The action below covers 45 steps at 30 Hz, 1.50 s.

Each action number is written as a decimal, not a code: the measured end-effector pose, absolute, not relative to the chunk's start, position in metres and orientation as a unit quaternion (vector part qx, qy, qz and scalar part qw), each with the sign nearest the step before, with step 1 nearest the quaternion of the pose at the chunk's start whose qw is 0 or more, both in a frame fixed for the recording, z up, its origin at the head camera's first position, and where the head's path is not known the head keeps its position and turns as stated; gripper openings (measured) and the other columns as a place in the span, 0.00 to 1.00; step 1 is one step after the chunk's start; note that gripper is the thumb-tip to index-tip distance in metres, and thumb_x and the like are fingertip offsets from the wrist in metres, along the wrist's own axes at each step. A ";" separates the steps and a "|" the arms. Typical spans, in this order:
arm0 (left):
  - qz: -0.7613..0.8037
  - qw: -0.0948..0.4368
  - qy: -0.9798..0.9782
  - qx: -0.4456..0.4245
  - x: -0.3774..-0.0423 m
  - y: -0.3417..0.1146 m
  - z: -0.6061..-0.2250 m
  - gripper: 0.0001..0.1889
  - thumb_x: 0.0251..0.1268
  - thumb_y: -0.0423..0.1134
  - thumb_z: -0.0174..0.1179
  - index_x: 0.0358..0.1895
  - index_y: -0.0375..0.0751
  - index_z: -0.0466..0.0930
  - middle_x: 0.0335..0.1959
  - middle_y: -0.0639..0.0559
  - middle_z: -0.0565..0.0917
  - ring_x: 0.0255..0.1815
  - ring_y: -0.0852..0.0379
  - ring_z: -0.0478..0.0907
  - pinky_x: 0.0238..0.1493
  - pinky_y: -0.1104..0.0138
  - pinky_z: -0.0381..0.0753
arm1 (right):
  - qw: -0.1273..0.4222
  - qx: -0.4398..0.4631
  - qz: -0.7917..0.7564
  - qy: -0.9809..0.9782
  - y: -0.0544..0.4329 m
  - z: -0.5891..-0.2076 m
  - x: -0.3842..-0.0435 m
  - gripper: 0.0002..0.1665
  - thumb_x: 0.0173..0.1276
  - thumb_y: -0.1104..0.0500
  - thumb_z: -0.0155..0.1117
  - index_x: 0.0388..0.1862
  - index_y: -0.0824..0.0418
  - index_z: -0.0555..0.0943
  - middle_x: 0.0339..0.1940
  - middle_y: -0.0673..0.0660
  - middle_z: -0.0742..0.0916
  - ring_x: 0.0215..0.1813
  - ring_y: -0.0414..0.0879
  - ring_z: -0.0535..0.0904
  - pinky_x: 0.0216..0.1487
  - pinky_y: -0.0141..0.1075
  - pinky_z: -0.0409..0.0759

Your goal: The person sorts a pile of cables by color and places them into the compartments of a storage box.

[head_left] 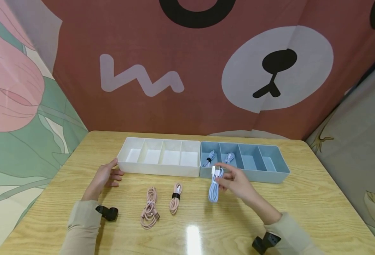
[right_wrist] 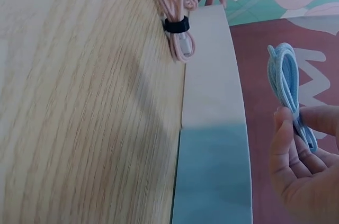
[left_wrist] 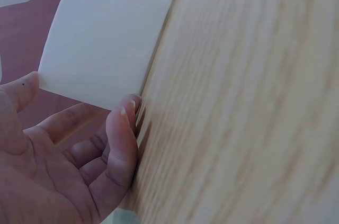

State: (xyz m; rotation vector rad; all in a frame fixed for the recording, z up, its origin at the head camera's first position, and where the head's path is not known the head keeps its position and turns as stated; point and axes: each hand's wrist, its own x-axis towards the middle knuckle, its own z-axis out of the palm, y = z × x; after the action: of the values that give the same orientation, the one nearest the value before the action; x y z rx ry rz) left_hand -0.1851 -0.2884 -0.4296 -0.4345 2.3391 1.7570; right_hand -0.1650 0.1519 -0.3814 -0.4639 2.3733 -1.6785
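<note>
My right hand [head_left: 236, 182] pinches a coiled light-blue charging cable [head_left: 214, 189] between thumb and fingers, its white plug ends at the top. It is held up in front of the blue divided box [head_left: 254, 175], overlapping its front wall in the head view. In the right wrist view the cable [right_wrist: 286, 75] hangs in a bundled loop from the fingertips. At the left end of the white divided box [head_left: 159, 169] is my left hand [head_left: 103, 177], thumb tip touching the rim corner. Its other fingers [left_wrist: 121, 139] bend loosely beside the box's lower corner.
Two pink coiled cables lie on the wooden table [head_left: 127, 233]: a larger one [head_left: 149, 212] and one with a black strap [head_left: 175, 203]. Inside the blue box's two left compartments sit a black-strapped blue cable [head_left: 209, 159] and another blue cable [head_left: 229, 158]. A printed curtain [head_left: 143, 113] hangs behind.
</note>
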 end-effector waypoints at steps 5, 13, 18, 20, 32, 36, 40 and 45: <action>0.590 0.093 0.789 -0.148 -0.185 -0.287 -0.429 0.37 0.69 0.62 0.32 0.67 0.31 0.54 0.33 0.50 0.78 0.29 0.58 0.76 0.29 0.64 0.80 | 0.076 -0.145 -0.570 0.805 0.157 -0.379 -0.170 0.28 0.62 0.69 0.59 0.63 0.66 0.67 0.20 0.65 0.80 0.22 0.53 0.77 0.27 0.42 0.78; 0.590 0.092 0.789 -0.148 -0.184 -0.287 -0.428 0.37 0.69 0.62 0.32 0.67 0.32 0.54 0.32 0.50 0.78 0.29 0.58 0.76 0.29 0.65 0.80 | 0.055 -0.138 -0.576 0.804 0.163 -0.375 -0.181 0.29 0.62 0.69 0.60 0.62 0.68 0.66 0.20 0.67 0.80 0.20 0.45 0.76 0.25 0.41 0.78; 0.590 0.092 0.788 -0.151 -0.184 -0.287 -0.429 0.37 0.69 0.62 0.32 0.67 0.31 0.54 0.32 0.50 0.78 0.29 0.58 0.76 0.29 0.65 0.80 | 0.056 -0.115 -0.576 0.807 0.168 -0.373 -0.189 0.30 0.62 0.68 0.60 0.63 0.68 0.65 0.20 0.62 0.81 0.22 0.49 0.78 0.26 0.38 0.78; 0.588 0.092 0.789 -0.150 -0.184 -0.287 -0.429 0.38 0.69 0.62 0.32 0.67 0.31 0.54 0.32 0.50 0.78 0.29 0.58 0.76 0.29 0.65 0.80 | 0.050 -0.108 -0.572 0.812 0.170 -0.373 -0.192 0.30 0.62 0.67 0.60 0.63 0.68 0.65 0.20 0.61 0.81 0.23 0.51 0.78 0.26 0.38 0.78; 0.590 0.091 0.789 -0.147 -0.184 -0.288 -0.429 0.37 0.69 0.62 0.32 0.66 0.31 0.54 0.32 0.50 0.78 0.29 0.58 0.76 0.29 0.65 0.80 | 0.035 -0.085 -0.586 0.805 0.186 -0.369 -0.208 0.30 0.63 0.67 0.59 0.64 0.69 0.64 0.20 0.56 0.83 0.23 0.49 0.79 0.27 0.40 0.79; 0.591 0.093 0.788 -0.148 -0.184 -0.288 -0.429 0.38 0.68 0.62 0.32 0.67 0.31 0.54 0.32 0.50 0.78 0.29 0.58 0.76 0.29 0.64 0.80 | 0.035 -0.077 -0.586 0.806 0.192 -0.374 -0.212 0.31 0.63 0.67 0.59 0.65 0.68 0.63 0.20 0.54 0.83 0.23 0.46 0.79 0.27 0.38 0.79; 0.591 0.092 0.787 -0.151 -0.184 -0.288 -0.428 0.38 0.68 0.63 0.33 0.67 0.32 0.54 0.32 0.50 0.78 0.29 0.58 0.75 0.29 0.65 0.80 | 0.034 -0.073 -0.588 0.805 0.198 -0.377 -0.216 0.31 0.64 0.66 0.58 0.65 0.69 0.62 0.19 0.52 0.83 0.23 0.44 0.79 0.27 0.36 0.79; 0.594 0.090 0.784 -0.156 -0.185 -0.287 -0.429 0.37 0.68 0.62 0.33 0.66 0.32 0.55 0.31 0.51 0.78 0.28 0.58 0.76 0.29 0.64 0.80 | 0.029 -0.067 -0.593 0.802 0.205 -0.376 -0.220 0.32 0.64 0.67 0.57 0.65 0.70 0.61 0.19 0.49 0.82 0.22 0.42 0.79 0.26 0.36 0.79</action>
State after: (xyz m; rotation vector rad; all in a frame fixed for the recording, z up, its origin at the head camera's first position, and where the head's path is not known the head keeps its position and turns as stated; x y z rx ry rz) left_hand -0.1849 -0.2874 -0.4291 -0.4628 2.3316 1.7647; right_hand -0.2201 0.2051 -0.3762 -0.2064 2.4723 -1.8303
